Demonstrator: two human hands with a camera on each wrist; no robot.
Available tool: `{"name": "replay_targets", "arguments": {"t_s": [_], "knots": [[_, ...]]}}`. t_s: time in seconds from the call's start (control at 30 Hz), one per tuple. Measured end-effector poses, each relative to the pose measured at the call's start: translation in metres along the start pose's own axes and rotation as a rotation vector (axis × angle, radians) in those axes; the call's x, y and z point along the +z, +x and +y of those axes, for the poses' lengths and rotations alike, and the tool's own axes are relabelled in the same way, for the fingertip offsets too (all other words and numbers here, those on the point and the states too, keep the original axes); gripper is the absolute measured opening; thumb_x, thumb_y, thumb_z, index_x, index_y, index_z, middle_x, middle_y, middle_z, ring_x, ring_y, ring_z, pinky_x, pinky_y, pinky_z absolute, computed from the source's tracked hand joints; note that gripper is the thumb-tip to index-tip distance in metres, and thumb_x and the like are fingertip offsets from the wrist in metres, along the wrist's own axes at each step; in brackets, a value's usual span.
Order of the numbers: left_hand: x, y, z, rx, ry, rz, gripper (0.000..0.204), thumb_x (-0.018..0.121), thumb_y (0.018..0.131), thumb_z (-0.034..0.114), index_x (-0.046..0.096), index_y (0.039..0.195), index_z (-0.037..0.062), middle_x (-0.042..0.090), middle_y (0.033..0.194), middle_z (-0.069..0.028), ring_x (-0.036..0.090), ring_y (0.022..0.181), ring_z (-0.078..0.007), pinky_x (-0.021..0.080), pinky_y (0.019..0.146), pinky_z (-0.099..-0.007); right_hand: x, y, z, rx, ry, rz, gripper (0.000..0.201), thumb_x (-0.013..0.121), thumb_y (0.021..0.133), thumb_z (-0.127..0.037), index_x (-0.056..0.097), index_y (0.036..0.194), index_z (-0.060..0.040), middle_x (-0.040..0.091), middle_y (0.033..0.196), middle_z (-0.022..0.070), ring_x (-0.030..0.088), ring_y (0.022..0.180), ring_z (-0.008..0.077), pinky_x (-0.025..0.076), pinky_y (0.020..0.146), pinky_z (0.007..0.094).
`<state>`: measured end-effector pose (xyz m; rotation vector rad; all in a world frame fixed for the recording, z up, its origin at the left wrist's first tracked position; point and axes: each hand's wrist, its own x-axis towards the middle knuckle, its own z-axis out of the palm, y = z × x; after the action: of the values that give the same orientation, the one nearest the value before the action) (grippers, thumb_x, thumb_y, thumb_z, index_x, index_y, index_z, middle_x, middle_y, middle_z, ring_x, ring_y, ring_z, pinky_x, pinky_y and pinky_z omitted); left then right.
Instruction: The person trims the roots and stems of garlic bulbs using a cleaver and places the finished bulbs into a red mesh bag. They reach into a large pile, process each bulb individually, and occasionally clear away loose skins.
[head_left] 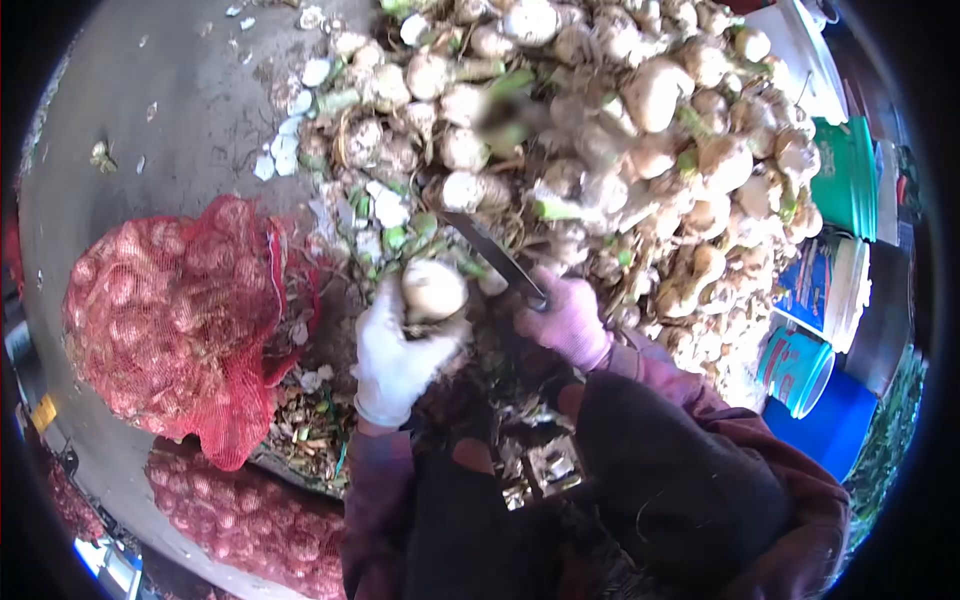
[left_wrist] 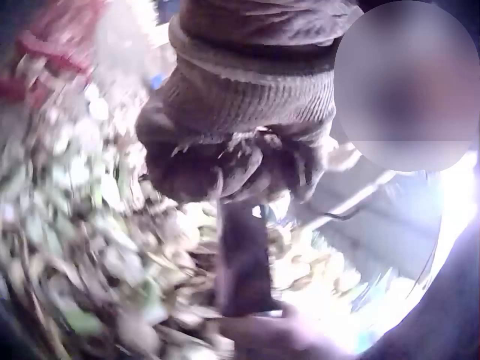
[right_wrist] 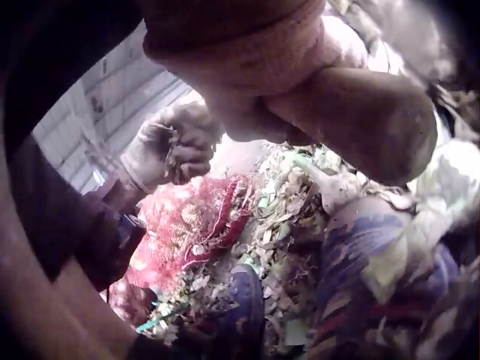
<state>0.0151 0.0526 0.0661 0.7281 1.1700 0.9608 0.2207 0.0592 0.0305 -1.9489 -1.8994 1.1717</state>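
My left hand (head_left: 395, 355), in a white knit glove, grips a round whitish bulb vegetable (head_left: 434, 290) with a pale top facing up. In the right wrist view the left glove (right_wrist: 176, 146) shows its soiled, curled fingers. My right hand (head_left: 568, 322), in a pink glove, holds a knife (head_left: 495, 258) by its handle, the long dark blade slanting up and left past the bulb. The knife (left_wrist: 244, 262) also appears blurred below the left hand (left_wrist: 236, 142) in the left wrist view, where the bulb is hidden. A thick brown rounded piece (right_wrist: 367, 124) juts from under the right hand.
A large heap of similar bulbs (head_left: 655, 95) spreads ahead and to the right. On the left sit a full red mesh bag (head_left: 170, 310) and another one (head_left: 245, 515) below it. Trimmings (head_left: 310, 415) litter the ground. Buckets (head_left: 795, 370) stand at the right.
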Motion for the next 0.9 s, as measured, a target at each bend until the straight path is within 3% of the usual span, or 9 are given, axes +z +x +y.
{"name": "replay_targets", "arguments": {"t_s": [0.03, 0.1, 0.13, 0.17, 0.3, 0.37, 0.57, 0.77, 0.9], "knots": [[0.021, 0.005, 0.026, 0.160, -0.020, -0.062, 0.057, 0.072, 0.064, -0.004, 0.050, 0.117, 0.0034, 0.057, 0.115, -0.0142, 0.058, 0.101, -0.0170, 0.048, 0.086, -0.0302, 0.003, 0.001, 0.002, 0.105, 0.237, -0.016, 0.020, 0.064, 0.070, -0.017, 0.062, 0.087, -0.0077, 0.064, 0.073, 0.0151, 0.064, 0.064, 0.0272, 0.052, 0.061, 0.0351], [0.058, 0.016, 0.075, 0.725, 0.270, -0.235, 0.072, 0.078, 0.063, 0.012, 0.045, 0.127, 0.0032, 0.054, 0.120, -0.0156, 0.058, 0.102, -0.0209, 0.047, 0.088, -0.0320, 0.009, 0.001, 0.027, -0.121, 0.793, -0.120, 0.021, 0.062, 0.074, -0.008, 0.063, 0.094, -0.0030, 0.068, 0.078, 0.0110, 0.066, 0.065, 0.0185, 0.053, 0.063, 0.0297], [0.064, 0.025, 0.069, 0.884, 0.421, -0.177, 0.087, 0.078, 0.062, 0.030, 0.037, 0.135, 0.0044, 0.054, 0.121, -0.0161, 0.059, 0.096, -0.0274, 0.048, 0.084, -0.0360, 0.004, 0.001, 0.004, 0.081, 0.910, -0.041, 0.020, 0.062, 0.077, -0.004, 0.062, 0.096, 0.0010, 0.067, 0.079, 0.0052, 0.063, 0.068, 0.0115, 0.052, 0.063, 0.0264], [0.063, 0.029, 0.063, 0.650, 0.636, -0.192, 0.089, 0.074, 0.063, 0.041, 0.035, 0.136, 0.0067, 0.051, 0.122, -0.0162, 0.056, 0.096, -0.0322, 0.048, 0.080, -0.0403, 0.015, 0.001, 0.022, 0.252, 0.950, -0.027, 0.022, 0.064, 0.076, -0.008, 0.062, 0.097, 0.0002, 0.065, 0.077, 0.0029, 0.060, 0.070, 0.0093, 0.051, 0.064, 0.0252], [0.021, 0.051, -0.061, 0.615, 1.495, 0.269, 0.098, 0.079, 0.052, 0.040, 0.034, 0.134, 0.0088, 0.042, 0.127, -0.0171, 0.044, 0.111, -0.0345, 0.039, 0.089, -0.0469, 0.009, 0.002, 0.039, 0.210, 0.532, 0.076, 0.033, 0.067, 0.072, -0.012, 0.061, 0.102, -0.0005, 0.064, 0.072, 0.0042, 0.056, 0.063, 0.0059, 0.049, 0.058, 0.0245], [0.003, 0.039, -0.081, 0.385, 1.663, 0.165, 0.095, 0.075, 0.053, 0.045, 0.035, 0.132, 0.0105, 0.037, 0.130, -0.0163, 0.036, 0.118, -0.0342, 0.034, 0.093, -0.0485, 0.011, 0.002, 0.039, 0.287, 0.582, 0.025, 0.031, 0.067, 0.072, -0.015, 0.061, 0.100, -0.0015, 0.064, 0.070, 0.0064, 0.056, 0.061, 0.0075, 0.049, 0.058, 0.0262], [-0.016, 0.079, -0.094, 0.425, 1.704, 0.369, 0.071, 0.068, 0.063, 0.042, 0.045, 0.124, 0.0157, 0.040, 0.125, -0.0155, 0.038, 0.112, -0.0344, 0.032, 0.094, -0.0490, 0.013, 0.005, 0.037, 0.265, 0.410, 0.016, 0.026, 0.067, 0.073, -0.018, 0.060, 0.092, -0.0025, 0.061, 0.066, 0.0078, 0.056, 0.059, 0.0096, 0.048, 0.057, 0.0272], [-0.043, 0.072, -0.082, 0.075, 1.728, 0.404, 0.055, 0.066, 0.062, 0.037, 0.055, 0.110, 0.0122, 0.055, 0.097, -0.0139, 0.050, 0.093, -0.0301, 0.040, 0.080, -0.0468, 0.016, 0.007, 0.041, 0.254, 0.491, -0.008, 0.020, 0.067, 0.075, -0.010, 0.060, 0.091, -0.0009, 0.059, 0.066, 0.0003, 0.051, 0.059, 0.0042, 0.044, 0.053, 0.0230], [-0.092, 0.006, -0.127, 0.101, 1.681, 0.774, 0.050, 0.067, 0.062, 0.036, 0.056, 0.102, 0.0093, 0.055, 0.098, -0.0155, 0.051, 0.091, -0.0336, 0.043, 0.076, -0.0470, 0.014, 0.009, 0.044, 0.241, 0.547, -0.040, 0.022, 0.066, 0.074, -0.011, 0.062, 0.092, -0.0001, 0.062, 0.068, 0.0064, 0.055, 0.061, 0.0064, 0.046, 0.055, 0.0232]]}}
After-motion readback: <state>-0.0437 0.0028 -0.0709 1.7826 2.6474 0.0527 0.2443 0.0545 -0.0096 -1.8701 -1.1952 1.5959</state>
